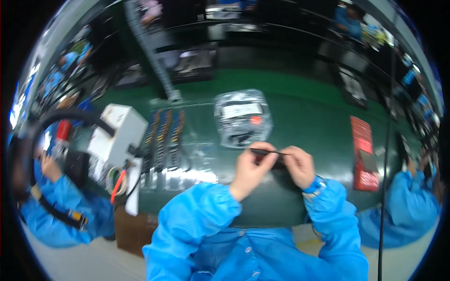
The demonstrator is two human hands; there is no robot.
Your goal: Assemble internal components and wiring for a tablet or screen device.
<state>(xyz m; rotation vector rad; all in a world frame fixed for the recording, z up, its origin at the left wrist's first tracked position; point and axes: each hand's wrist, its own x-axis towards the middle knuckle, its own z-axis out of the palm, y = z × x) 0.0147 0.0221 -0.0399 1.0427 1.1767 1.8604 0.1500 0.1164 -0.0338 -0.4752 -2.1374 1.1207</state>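
Black and slim, a piece spans the gap between two bare hands above a green table, just on the near side of a clear bag. The left hand pinches one end between thumb and fingers; the right hand has its fingertips closed on the other, the two hands near each other but apart. Work on this piece looks to be midway — it is off the table and in both grips, and has yet to be laid down. To the left, three rows of dark parts flecked with orange lie side by side, apparently set out in order; whether they are finished or waiting, one cannot tell. The bag, labelled and holding dark contents, seems unopened — though blur leaves that uncertain, and what is inside cannot be made out. Well off to the right lies a red packet, untouched by either hand.
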